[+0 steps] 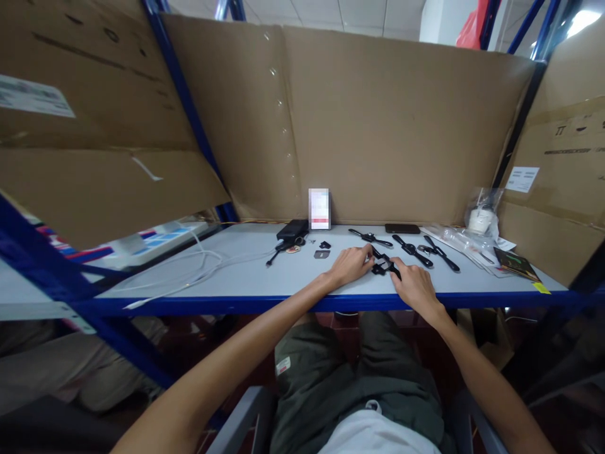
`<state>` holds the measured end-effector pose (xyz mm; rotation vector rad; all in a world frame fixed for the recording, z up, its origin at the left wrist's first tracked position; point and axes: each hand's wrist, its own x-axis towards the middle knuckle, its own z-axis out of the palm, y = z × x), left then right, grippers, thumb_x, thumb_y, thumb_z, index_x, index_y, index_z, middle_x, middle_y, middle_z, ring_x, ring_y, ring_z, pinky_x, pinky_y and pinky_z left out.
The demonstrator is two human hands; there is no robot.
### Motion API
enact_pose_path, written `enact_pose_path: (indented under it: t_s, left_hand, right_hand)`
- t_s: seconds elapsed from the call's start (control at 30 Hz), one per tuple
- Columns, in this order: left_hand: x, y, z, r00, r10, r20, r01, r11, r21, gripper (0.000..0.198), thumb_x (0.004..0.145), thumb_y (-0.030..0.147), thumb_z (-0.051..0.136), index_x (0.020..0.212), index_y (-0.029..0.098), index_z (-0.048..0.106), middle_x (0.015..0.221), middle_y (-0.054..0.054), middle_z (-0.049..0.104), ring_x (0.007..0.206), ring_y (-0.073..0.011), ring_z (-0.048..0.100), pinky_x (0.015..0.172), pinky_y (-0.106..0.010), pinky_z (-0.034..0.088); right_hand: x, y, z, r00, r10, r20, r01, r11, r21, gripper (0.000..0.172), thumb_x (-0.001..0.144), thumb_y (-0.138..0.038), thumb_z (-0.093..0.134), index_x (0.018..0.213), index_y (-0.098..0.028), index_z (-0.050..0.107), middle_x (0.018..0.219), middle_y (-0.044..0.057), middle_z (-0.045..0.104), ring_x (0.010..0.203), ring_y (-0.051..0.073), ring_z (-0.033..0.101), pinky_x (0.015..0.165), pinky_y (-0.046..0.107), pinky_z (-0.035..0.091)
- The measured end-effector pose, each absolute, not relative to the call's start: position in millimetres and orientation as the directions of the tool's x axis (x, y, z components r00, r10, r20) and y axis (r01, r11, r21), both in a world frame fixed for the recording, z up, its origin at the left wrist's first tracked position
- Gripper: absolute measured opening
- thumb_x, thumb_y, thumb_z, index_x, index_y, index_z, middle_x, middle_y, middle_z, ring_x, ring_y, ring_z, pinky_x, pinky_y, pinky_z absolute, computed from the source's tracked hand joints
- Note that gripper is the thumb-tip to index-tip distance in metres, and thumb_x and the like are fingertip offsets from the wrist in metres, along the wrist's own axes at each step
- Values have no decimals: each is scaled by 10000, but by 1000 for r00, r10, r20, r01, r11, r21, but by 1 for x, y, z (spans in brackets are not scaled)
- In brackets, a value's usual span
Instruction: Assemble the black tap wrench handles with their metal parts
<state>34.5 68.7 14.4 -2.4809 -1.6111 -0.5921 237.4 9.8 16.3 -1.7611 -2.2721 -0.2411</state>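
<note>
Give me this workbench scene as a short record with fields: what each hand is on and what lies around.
Left hand: holds the left end of a black plastic part
Right hand: holds its right end
Beside them: similar black pieces in a row, to the right
Surface: grey shelf top, blue edge
Also there: white cables, black box, upright white card, plastic bags
Backdrop: cardboard sheets

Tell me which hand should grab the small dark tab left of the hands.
Left, probably. The left hand lies beside the small dark tab; the right hand sits farther off, across the black part both hands hold.
</note>
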Motion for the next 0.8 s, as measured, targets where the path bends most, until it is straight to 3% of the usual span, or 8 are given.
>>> enact_pose_path:
  t_s: [0.2,0.33,0.47,0.6,0.73,0.8]
  left_hand:
    - [30,78,8,218,864,453,940,-311,140,346,931,118,493,1273,144,531,1162,-193,680,1115,-338,629,888,-438,496]
    - [30,75,9,372,791,486,870,-480,116,344,974,179,508,1310,188,578,1308,-150,605,1238,-290,557,1037,-432,458]
    - [31,72,11,586,681,440,730,-679,79,183,954,346,646,1105,290,731,1238,-33,658,1159,-227,598,1033,-360,462]
    - [27,79,5,539,690,484,755,-650,85,135,915,354,691,914,229,741,1095,-76,672,1092,-279,601,977,-424,473]
    - [22,87,-1,357,722,592,839,-526,136,225,965,186,518,1120,161,680,1191,-177,615,1171,-355,550,999,-550,434]
    - [22,86,-1,374,706,601,822,-552,137,306,980,154,459,1226,164,640,1276,-179,600,1212,-335,549,1029,-538,433]
  right_hand:
    - [239,11,13,-187,928,323,973,220,-66,398,1047,-305,452,1438,-270,519,1045,100,780,994,298,741,817,342,487]
    - [239,12,13,-169,935,311,978,198,-66,392,1047,-316,445,1420,-262,552,1044,117,776,983,299,742,830,349,494]
    - [241,12,13,-206,923,325,968,242,-73,400,1049,-310,432,1422,-296,576,1067,106,779,987,292,740,820,344,500]
    - [244,13,11,-252,909,333,952,294,-81,398,1048,-303,432,1407,-310,607,1079,96,783,997,272,736,834,334,498]
    - [245,12,10,-257,906,338,947,306,-100,388,1049,-315,436,1388,-319,625,1085,85,784,1001,265,734,839,332,496]
    - [244,12,10,-248,909,336,949,298,-107,404,1048,-311,435,1418,-315,597,1088,89,783,998,267,734,838,334,496]
